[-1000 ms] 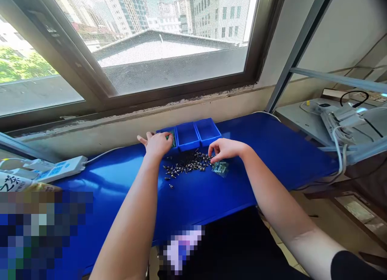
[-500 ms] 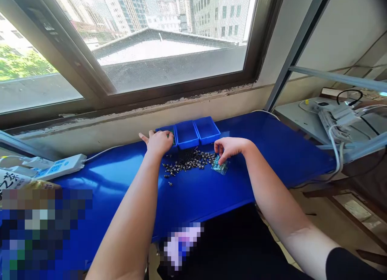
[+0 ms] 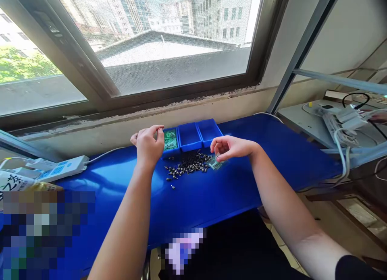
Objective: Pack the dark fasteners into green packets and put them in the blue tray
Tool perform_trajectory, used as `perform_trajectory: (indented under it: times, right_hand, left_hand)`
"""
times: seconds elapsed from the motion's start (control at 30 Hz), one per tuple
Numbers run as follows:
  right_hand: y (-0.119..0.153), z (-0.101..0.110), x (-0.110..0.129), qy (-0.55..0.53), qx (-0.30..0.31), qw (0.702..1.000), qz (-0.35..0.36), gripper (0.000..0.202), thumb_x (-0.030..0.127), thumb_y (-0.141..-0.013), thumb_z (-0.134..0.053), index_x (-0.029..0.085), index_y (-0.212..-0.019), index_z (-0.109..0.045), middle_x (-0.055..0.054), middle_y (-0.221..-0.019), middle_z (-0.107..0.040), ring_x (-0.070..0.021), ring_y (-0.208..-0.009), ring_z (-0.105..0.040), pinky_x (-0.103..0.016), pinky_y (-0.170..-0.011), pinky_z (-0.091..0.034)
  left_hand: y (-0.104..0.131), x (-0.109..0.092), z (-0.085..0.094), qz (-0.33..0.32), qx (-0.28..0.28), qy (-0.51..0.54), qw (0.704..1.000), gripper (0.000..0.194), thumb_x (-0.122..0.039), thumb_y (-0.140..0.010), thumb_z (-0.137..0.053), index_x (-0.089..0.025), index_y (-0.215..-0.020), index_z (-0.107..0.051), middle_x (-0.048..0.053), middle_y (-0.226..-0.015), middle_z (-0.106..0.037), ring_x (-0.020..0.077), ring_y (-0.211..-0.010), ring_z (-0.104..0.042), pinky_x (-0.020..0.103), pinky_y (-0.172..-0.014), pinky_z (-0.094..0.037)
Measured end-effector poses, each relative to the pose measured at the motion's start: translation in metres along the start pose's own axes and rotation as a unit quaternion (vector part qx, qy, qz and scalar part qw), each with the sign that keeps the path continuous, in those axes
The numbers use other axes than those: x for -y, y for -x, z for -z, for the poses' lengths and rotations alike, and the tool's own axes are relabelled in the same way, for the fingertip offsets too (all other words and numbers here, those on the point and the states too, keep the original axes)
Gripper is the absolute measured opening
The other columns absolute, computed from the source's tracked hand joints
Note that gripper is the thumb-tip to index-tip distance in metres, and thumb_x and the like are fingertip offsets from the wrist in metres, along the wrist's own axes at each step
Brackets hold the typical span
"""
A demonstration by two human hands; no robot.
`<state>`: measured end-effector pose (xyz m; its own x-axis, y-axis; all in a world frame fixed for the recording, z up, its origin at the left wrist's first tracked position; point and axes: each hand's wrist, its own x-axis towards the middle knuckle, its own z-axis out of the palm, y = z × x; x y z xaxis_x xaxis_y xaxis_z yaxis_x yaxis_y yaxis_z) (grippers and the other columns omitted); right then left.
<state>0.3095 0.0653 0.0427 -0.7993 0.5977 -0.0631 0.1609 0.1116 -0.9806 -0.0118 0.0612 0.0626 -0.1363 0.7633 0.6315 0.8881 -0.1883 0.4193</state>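
My right hand (image 3: 233, 148) pinches a small clear plastic bag (image 3: 214, 164) with greenish pieces in it, at the right end of a heap of small metal-and-black parts (image 3: 193, 164). What exactly these parts are is too small to tell. Beside the leftmost blue bin (image 3: 170, 153), my left hand (image 3: 149, 145) is raised with its fingers curled and its thumb and forefinger close together. Whatever it may hold is hidden. Small green pieces (image 3: 170, 139) fill that bin. Two more blue bins, the middle one (image 3: 190, 145) and the right one (image 3: 209, 131), stand joined to it.
A blue-covered table (image 3: 193, 203) runs along the wall under the window. At the left lie a white power strip (image 3: 65, 167) and a printed bag (image 3: 18, 183). To the right, a metal frame (image 3: 302, 54) rises beside a grey surface with chargers and cables (image 3: 341, 121).
My left hand has drawn back left from the leftmost bin, so the green pieces now show. My right hand has tilted the plastic bag and lifted it slightly.
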Motion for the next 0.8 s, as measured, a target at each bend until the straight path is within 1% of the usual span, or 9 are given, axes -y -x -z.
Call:
perform_trajectory:
  times: [0.03, 0.1, 0.2, 0.27, 0.43, 0.5, 0.6, 0.7, 0.8]
  right_hand:
    - [-0.004, -0.004, 0.0, -0.013, -0.018, 0.999, 0.03, 0.043, 0.034, -0.074, -0.085, 0.017, -0.105, -0.061, 0.002, -0.08, -0.062, -0.0104, -0.071, -0.061, -0.024, -0.066, -0.05]
    - [-0.016, -0.015, -0.001, -0.028, -0.078, 0.993, 0.08, 0.04, 0.033, -0.075, -0.084, 0.018, -0.106, -0.061, 0.003, -0.081, -0.06, -0.0097, -0.071, -0.059, -0.023, -0.066, -0.05]
    - [-0.036, -0.035, -0.005, -0.027, -0.202, 0.971, 0.125, 0.041, 0.035, -0.077, -0.081, 0.021, -0.109, -0.06, 0.002, -0.084, -0.062, -0.0115, -0.072, -0.062, -0.026, -0.068, -0.052]
    - [-0.047, -0.048, -0.008, -0.009, -0.234, 0.961, 0.149, 0.043, 0.037, -0.077, -0.08, 0.023, -0.113, -0.061, 0.001, -0.085, -0.065, -0.0132, -0.073, -0.063, -0.028, -0.069, -0.053]
    - [-0.06, -0.068, -0.017, 0.02, -0.259, 0.952, 0.164, 0.041, 0.044, -0.08, -0.078, 0.022, -0.112, -0.065, -0.003, -0.091, -0.073, -0.0155, -0.076, -0.066, -0.03, -0.072, -0.055]
    - [-0.062, -0.071, -0.02, 0.013, -0.265, 0.95, 0.165, 0.043, 0.045, -0.081, -0.077, 0.022, -0.116, -0.064, -0.004, -0.096, -0.074, -0.0155, -0.076, -0.067, -0.03, -0.071, -0.055]
    - [-0.067, -0.075, -0.024, -0.013, -0.285, 0.946, 0.157, 0.049, 0.043, -0.083, -0.075, 0.023, -0.125, -0.061, -0.005, -0.102, -0.074, -0.0165, -0.08, -0.069, -0.03, -0.071, -0.056]
    - [-0.07, -0.076, -0.028, -0.057, -0.311, 0.94, 0.13, 0.054, 0.041, -0.084, -0.073, 0.021, -0.131, -0.056, -0.005, -0.097, -0.074, -0.0179, -0.08, -0.071, -0.031, -0.071, -0.057]
    - [-0.072, -0.074, -0.03, -0.069, -0.322, 0.937, 0.114, 0.053, 0.041, -0.082, -0.074, 0.019, -0.127, -0.06, -0.005, -0.092, -0.074, -0.0175, -0.075, -0.071, -0.033, -0.074, -0.058]
  left_hand:
    - [0.009, -0.005, 0.001, 0.001, 0.006, 0.043, 0.999, 0.029, -0.032, -0.097, -0.049, -0.023, -0.104, -0.076, 0.008, -0.102, -0.077, 0.0283, -0.106, -0.067, 0.053, -0.108, -0.038]
    - [0.031, -0.014, 0.0, 0.011, 0.058, 0.155, 0.986, 0.029, -0.034, -0.097, -0.049, -0.022, -0.103, -0.075, 0.006, -0.089, -0.077, 0.0229, -0.09, -0.07, 0.04, -0.09, -0.051]
    - [0.062, -0.028, -0.012, -0.015, 0.19, 0.263, 0.946, 0.029, -0.04, -0.096, -0.055, -0.021, -0.101, -0.075, 0.004, -0.082, -0.074, 0.019, -0.073, -0.066, 0.031, -0.069, -0.052]
    - [0.077, -0.032, -0.02, -0.04, 0.222, 0.268, 0.937, 0.026, -0.042, -0.092, -0.062, -0.021, -0.101, -0.075, 0.004, -0.077, -0.071, 0.0179, -0.067, -0.062, 0.029, -0.062, -0.048]
    - [0.086, -0.028, -0.027, -0.026, 0.174, 0.291, 0.941, 0.019, -0.04, -0.089, -0.068, -0.021, -0.088, -0.07, 0.0, -0.068, -0.057, 0.0142, -0.061, -0.05, 0.027, -0.058, -0.04]
    - [0.085, -0.023, -0.026, -0.013, 0.169, 0.307, 0.937, 0.02, -0.039, -0.088, -0.068, -0.02, -0.084, -0.069, 0.0, -0.069, -0.058, 0.0137, -0.062, -0.05, 0.027, -0.059, -0.041]
    - [0.084, -0.014, -0.025, 0.037, 0.151, 0.342, 0.927, 0.023, -0.041, -0.089, -0.067, -0.019, -0.084, -0.07, 0.0, -0.07, -0.063, 0.0134, -0.061, -0.053, 0.026, -0.058, -0.042]
    - [0.082, -0.007, -0.026, 0.075, 0.118, 0.357, 0.924, 0.026, -0.044, -0.089, -0.067, -0.019, -0.087, -0.072, 0.0, -0.067, -0.062, 0.0135, -0.059, -0.054, 0.026, -0.056, -0.041]
    - [0.082, -0.004, -0.027, 0.08, 0.117, 0.352, 0.925, 0.027, -0.045, -0.087, -0.068, -0.018, -0.086, -0.073, 0.0, -0.066, -0.063, 0.0134, -0.058, -0.055, 0.026, -0.056, -0.041]
